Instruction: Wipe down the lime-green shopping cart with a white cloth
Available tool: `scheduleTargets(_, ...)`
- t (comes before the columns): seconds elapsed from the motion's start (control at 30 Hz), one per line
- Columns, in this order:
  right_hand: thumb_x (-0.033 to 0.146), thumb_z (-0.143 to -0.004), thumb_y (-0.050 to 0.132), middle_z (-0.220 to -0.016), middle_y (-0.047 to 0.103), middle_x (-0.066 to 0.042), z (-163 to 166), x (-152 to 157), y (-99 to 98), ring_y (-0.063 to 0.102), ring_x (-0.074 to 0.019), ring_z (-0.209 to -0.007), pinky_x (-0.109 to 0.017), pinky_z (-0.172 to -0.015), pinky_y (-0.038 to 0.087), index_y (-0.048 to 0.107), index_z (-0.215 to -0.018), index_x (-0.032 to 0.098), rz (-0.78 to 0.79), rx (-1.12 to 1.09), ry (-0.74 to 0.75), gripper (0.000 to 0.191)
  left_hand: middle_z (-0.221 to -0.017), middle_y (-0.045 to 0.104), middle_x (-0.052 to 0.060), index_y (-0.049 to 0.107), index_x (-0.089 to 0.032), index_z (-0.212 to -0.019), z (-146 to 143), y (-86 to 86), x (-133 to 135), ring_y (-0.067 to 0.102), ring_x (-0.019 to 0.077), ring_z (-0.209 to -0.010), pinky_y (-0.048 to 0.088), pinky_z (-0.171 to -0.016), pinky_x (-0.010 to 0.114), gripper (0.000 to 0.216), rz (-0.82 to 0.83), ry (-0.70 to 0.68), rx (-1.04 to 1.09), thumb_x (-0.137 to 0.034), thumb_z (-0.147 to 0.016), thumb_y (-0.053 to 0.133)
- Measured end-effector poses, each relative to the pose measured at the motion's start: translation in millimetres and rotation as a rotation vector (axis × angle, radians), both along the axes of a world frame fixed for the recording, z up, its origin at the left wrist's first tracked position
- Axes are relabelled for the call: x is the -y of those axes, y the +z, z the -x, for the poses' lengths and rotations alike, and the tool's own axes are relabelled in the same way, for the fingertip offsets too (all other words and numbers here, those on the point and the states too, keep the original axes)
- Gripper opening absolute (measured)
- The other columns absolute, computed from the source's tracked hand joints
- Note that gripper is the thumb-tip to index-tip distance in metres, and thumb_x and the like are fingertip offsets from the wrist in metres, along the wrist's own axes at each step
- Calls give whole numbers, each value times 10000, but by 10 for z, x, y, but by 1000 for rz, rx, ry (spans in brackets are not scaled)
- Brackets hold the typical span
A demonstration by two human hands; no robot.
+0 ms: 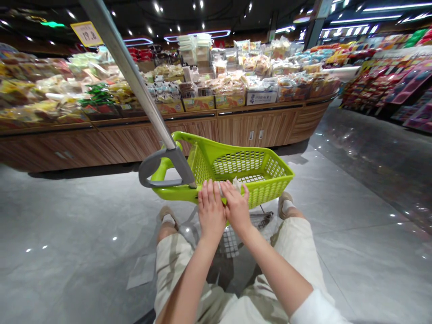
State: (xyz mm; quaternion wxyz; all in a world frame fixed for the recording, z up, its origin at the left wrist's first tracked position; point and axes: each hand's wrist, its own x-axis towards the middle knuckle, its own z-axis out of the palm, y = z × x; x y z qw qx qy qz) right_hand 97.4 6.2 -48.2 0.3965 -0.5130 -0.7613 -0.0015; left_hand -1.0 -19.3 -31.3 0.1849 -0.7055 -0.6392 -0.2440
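My left hand [211, 209] lies with fingers stretched flat and together on the near rim of a lime-green plastic shopping basket [270, 173]. My right hand [236, 208] is right beside it, touching it, fingers curled over a small white thing [237, 183] that peeks out past the fingertips at the basket's edge. What the white thing is I cannot make out. The basket sits on a wire cart frame [231, 243] between my legs. A grey handle [151, 168] on a long grey pole [135, 76] rises from the basket's left corner.
A long wooden display counter [236, 128] piled with packaged snacks runs across ahead. More stocked shelves [388, 85] stand at the right, with a glossy grey tiled aisle [364, 171] between. A yellow price sign [87, 33] hangs at the upper left.
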Motion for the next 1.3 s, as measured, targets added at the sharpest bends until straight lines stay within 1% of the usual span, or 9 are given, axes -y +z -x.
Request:
scheduleTargets(0.13, 19, -795, 405, -1413, 590, -57, 40, 16, 74, 485, -189, -1356, -465, -1193, 99, 494, -1413, 241, 11, 47, 74, 663, -1548, 391, 213, 359, -31, -1479, 36, -11, -3, 252, 319, -1495, 261, -1215, 534, 636, 14, -24, -4, -160, -871, 494)
scheduleTargets(0.23, -6, -763, 390, -1432, 572, -62, -359, -88, -104, 468, -183, -1371, -478, -1187, 93, 470, -1431, 230, 6, 93, 27, 713, -1560, 377, 202, 332, -35, -1495, 44, 3, 7, 247, 316, -1497, 247, -1222, 524, 682, 24, -28, -2, -140, -845, 510)
scheduleTargets(0.43, 11, -748, 415, -1409, 595, -58, -1173, -304, -470, 515, -217, -1328, -514, -1167, 148, 484, -1428, 264, -31, 165, -227, 729, -1551, 393, 199, 344, -43, -1493, 24, 28, 23, 275, 306, -1489, 240, -1226, 515, 671, 32, -31, 20, -127, -844, 492)
scheduleTargets(0.57, 1, -743, 413, -1372, 622, -83, -868, -251, -350, 519, -237, -1323, -538, -1163, 139, 499, -1417, 238, -21, 109, -272, 720, -1550, 395, 201, 326, -45, -1501, 3, 12, 7, 278, 317, -1487, 254, -1216, 534, 690, 20, -19, 21, -134, -839, 501)
scheduleTargets(0.7, 3, -768, 405, -1400, 600, -79, -166, -63, -36, 489, -194, -1352, -457, -1187, 131, 501, -1408, 200, -17, 78, -28, 676, -1547, 399, 205, 348, -40, -1486, 3, -22, -11, 277, 320, -1487, 255, -1216, 529, 648, -8, -1, -2, -148, -863, 488)
scheduleTargets(0.8, 35, -802, 417, -1416, 586, -74, 74, 15, 99, 469, -173, -1369, -407, -1187, 155, 496, -1412, 197, -25, 83, 76, 636, -1545, 409, 191, 377, -54, -1473, 23, -35, -7, 282, 314, -1485, 256, -1221, 514, 608, -19, -3, -17, -159, -882, 475)
scheduleTargets(0.93, 3, -757, 409, -1423, 579, -74, -229, -64, -33, 469, -184, -1370, -461, -1191, 121, 470, -1433, 216, -22, 136, 50, 712, -1555, 392, 189, 357, -50, -1485, 42, -18, 11, 263, 317, -1492, 242, -1225, 518, 666, 7, -24, -9, -139, -844, 512)
scheduleTargets(1.17, -1, -757, 410, -1402, 600, -55, -1231, -321, -492, 514, -205, -1332, -507, -1168, 156, 516, -1385, 244, -45, 162, -259, 683, -1553, 398, 183, 356, -60, -1490, 27, 15, 27, 292, 312, -1482, 256, -1221, 511, 669, 10, -18, 10, -131, -843, 510)
scheduleTargets(1.3, -7, -760, 402, -1364, 629, -72, -1110, -333, -471, 516, -229, -1331, -527, -1161, 145, 560, -1335, 207, -39, 85, -302, 634, -1552, 394, 194, 350, -36, -1487, 9, 14, 20, 286, 322, -1482, 261, -1218, 519, 669, 19, -12, -1, -141, -846, 514)
